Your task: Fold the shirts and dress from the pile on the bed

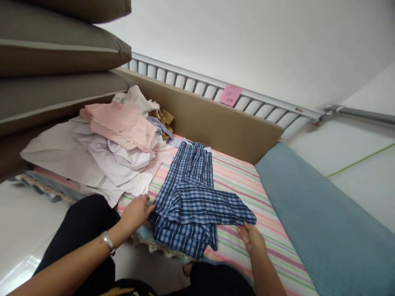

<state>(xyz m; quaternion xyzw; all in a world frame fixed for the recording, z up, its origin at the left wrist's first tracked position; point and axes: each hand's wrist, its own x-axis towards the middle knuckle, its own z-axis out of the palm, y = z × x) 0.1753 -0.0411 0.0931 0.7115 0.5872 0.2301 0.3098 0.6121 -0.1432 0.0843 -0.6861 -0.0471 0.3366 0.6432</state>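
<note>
A blue checked garment (191,197) lies partly folded on a striped bed sheet (237,168). One long part of it, like a leg or a sleeve, points out to the right across the lower folds. At its left edge, my left hand (137,211) is closed with the fingertips pinching the cloth. My right hand (253,238) is closed too, with thumb and fingers gripping the lower corner of the part that points right. White patches show at the garment's far end. Whether it is trousers or a shirt, I cannot tell.
A heap of clothes, with a pink garment (120,123) over white ones (68,144), lies to the left. Thick brown cushions (61,57) are stacked beyond. A brown board (200,115) and a white rail with a pink note (231,95) run behind; a blue pad (308,197) lies right.
</note>
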